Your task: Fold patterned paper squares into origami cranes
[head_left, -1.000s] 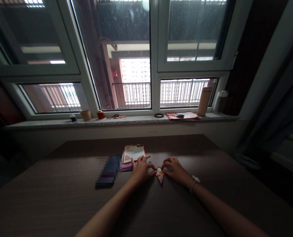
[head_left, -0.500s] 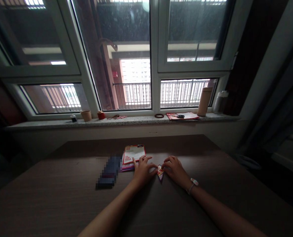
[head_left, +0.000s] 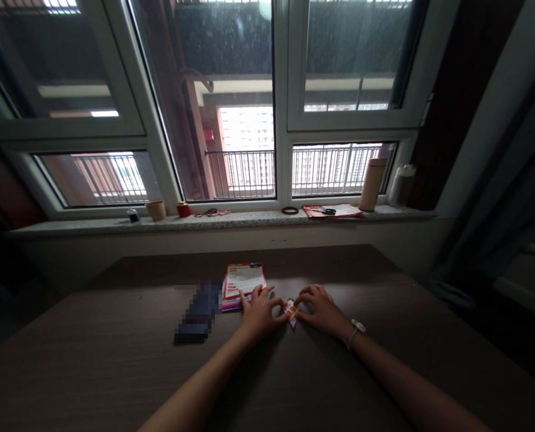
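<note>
**Two hands on one tiny folded paper (head_left: 291, 310)**

So the folded paper is out in front of the person on a dark table (head_left: 312, 384), right between the two hands, with its pointed end toward the person. It's got red and yellow print on it.

Left hand (head_left: 260, 312): thumb and index finger are pinched at the paper's left edge, the other fingers spread out loosely. Right hand (head_left: 319, 309): pinching the right edge, other fingers curled. There's a pale bracelet (head_left: 356, 327) on that wrist.

Just past the left hand is a paper stack (head_left: 244, 279), with a red-bordered white sheet on top. Can't tell if the fingers touch it. Left of that lies a dark item (head_left: 199, 315), pixelated, so no clue what it is.

Up on the windowsill (head_left: 253, 221): a tan cup (head_left: 156, 210), a small red item (head_left: 183, 209), a dark ring (head_left: 289, 210), scissors (head_left: 329, 212) on red-edged papers (head_left: 349, 210), and a tall tan bottle (head_left: 372, 186).
</note>
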`<state>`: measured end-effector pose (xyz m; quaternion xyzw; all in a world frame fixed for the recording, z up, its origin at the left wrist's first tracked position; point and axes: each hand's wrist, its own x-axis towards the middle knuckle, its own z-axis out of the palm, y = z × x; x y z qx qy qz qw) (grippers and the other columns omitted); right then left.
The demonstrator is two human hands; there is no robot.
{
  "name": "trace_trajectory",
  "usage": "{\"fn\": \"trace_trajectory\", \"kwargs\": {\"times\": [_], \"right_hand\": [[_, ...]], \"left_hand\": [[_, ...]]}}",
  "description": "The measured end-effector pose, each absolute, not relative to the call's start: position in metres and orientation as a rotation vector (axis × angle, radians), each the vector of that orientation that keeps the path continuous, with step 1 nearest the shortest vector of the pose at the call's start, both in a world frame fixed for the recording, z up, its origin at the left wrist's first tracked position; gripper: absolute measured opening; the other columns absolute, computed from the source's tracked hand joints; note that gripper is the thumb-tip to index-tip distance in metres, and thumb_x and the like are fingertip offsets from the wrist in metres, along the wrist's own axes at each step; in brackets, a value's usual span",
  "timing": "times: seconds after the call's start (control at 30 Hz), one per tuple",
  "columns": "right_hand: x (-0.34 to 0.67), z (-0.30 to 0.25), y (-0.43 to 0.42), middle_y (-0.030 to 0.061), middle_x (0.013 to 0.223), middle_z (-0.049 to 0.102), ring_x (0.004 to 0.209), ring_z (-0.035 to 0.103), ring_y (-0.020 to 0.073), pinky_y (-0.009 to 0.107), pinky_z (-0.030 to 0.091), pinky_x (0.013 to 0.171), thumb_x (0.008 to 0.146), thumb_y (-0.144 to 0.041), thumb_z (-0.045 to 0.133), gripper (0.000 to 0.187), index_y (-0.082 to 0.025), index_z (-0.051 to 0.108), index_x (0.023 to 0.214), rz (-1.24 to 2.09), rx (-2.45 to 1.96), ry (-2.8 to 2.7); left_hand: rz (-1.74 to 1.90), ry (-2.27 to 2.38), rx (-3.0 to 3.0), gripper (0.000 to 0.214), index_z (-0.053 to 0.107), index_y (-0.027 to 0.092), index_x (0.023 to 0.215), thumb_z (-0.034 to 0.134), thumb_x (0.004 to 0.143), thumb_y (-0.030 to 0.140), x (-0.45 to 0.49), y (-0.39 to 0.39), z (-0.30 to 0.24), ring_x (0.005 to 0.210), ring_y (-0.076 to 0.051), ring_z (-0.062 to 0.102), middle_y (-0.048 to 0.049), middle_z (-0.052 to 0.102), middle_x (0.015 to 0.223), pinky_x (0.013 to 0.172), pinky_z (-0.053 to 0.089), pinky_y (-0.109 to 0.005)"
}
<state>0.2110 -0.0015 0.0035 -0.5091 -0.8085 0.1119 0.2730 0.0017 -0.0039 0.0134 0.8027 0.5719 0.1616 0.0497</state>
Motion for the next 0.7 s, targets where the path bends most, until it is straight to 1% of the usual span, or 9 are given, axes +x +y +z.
{"fn": "trace_trajectory", "kwargs": {"times": [0.27,0.4,0.57,0.7], "right_hand": [[0.211,0.005,-0.002,0.0036,0.111,0.057,0.112,0.047,0.0231,0.038,0.034,0.100,0.074,-0.045,0.069,0.028,-0.030,0.069,0.097,0.339,-1.375,-2.171],[0.211,0.005,-0.001,0.0034,0.113,0.056,0.112,0.046,0.0235,0.038,0.033,0.101,0.070,-0.043,0.072,0.032,-0.029,0.068,0.099,0.373,-1.390,-2.169],[0.211,0.004,-0.001,0.0029,0.113,0.057,0.112,0.046,0.0235,0.038,0.033,0.101,0.071,-0.043,0.071,0.030,-0.030,0.068,0.099,0.377,-1.374,-2.165],[0.211,0.005,-0.002,0.0030,0.113,0.056,0.113,0.046,0.0236,0.037,0.033,0.101,0.072,-0.044,0.069,0.031,-0.030,0.068,0.099,0.370,-1.388,-2.164]], "left_hand": [[0.402,1.726,2.457,0.041,0.065,0.041,0.104,0.060,0.072,0.066,0.001,-0.006,0.015,0.137,-0.038,0.023,-0.0016,0.045,0.141,0.099,-0.004,-0.076],[0.354,1.705,2.445,0.052,0.063,0.042,0.110,0.059,0.068,0.072,0.001,-0.008,0.017,0.138,-0.039,0.019,-0.0036,0.042,0.143,0.100,-0.004,-0.076],[0.312,1.677,2.455,0.058,0.062,0.041,0.112,0.061,0.064,0.074,0.001,-0.010,0.021,0.139,-0.039,0.017,-0.0059,0.039,0.146,0.100,-0.003,-0.075],[0.300,1.670,2.476,0.059,0.063,0.042,0.110,0.061,0.062,0.076,-0.001,-0.009,0.024,0.139,-0.041,0.016,-0.0033,0.036,0.149,0.099,-0.007,-0.075]]}}
